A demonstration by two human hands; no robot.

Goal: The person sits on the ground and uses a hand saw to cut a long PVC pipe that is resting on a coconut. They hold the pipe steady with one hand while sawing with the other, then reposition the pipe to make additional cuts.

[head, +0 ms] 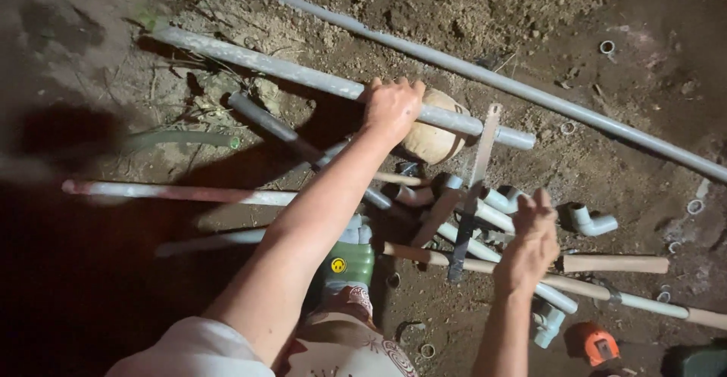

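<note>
While the left hand (391, 106) clamps down on a grey plastic pipe (303, 76) that lies across a rounded stone (439, 140), the right hand (532, 242) hovers over the heap of cut pipe pieces (485, 214) on the bare earth (469, 6). Judging from how things lie, the step in hand is steadying the pipe on the stone so that its free end (519, 138) can be worked; the hacksaw blade (471, 195), propped upright just beside that end, looks like the tool to be taken up. The next move would call for a firm downward hold from the left and a sure grasp of the blade from the right. The left hand's fingers are curled over the pipe, pressing it to the stone. The right hand is loosely cupped, fingers partly bent; whether it grips anything cannot be told from here. A white elbow fitting (591, 222) lies just beside it, an orange tape measure (598, 343) nearer the person, and a second, longer pipe (575, 108) runs across the soil beyond.
</note>
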